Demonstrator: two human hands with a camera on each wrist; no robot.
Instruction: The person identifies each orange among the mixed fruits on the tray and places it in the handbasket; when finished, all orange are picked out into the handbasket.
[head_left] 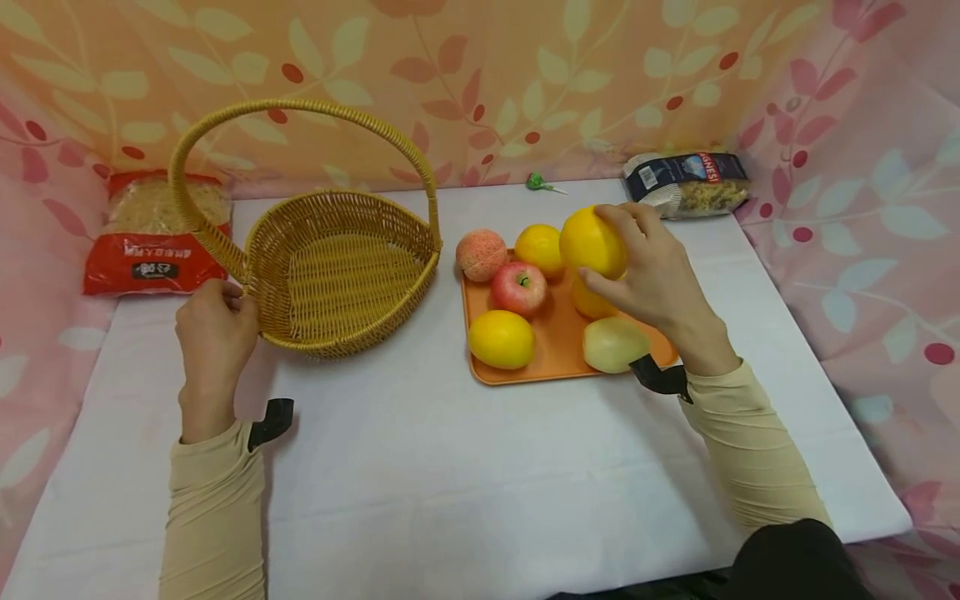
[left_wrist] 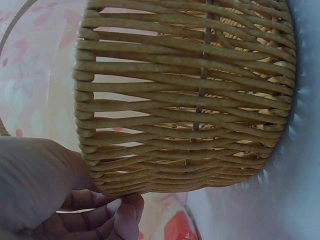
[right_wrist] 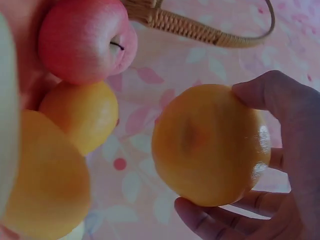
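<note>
My left hand (head_left: pixel 217 342) grips the left rim of a wicker basket (head_left: pixel 345 287) at the foot of its tall handle. In the left wrist view the thumb and fingertips (left_wrist: pixel 127 220) meet at the woven edge. My right hand (head_left: pixel 652 275) holds a round orange (head_left: pixel 591 242) above an orange-coloured tray (head_left: pixel 558 350), thumb on one side and fingers on the other. On the tray lie a red apple (head_left: pixel 519 289), a lemon (head_left: pixel 502 339), a pale green oval fruit (head_left: pixel 615 345), a pinkish rough-skinned fruit (head_left: pixel 482 255) and two more yellow-orange fruits, one partly hidden behind the held orange.
A red food bag (head_left: pixel 153 258) stands behind the basket's left side. At the back right lies a dark pasta bag (head_left: pixel 690 183), with a green-wrapped lollipop (head_left: pixel 536 181) to its left. Floral cloth (head_left: pixel 480 83) walls in the white table (head_left: pixel 450 467) at the back and sides.
</note>
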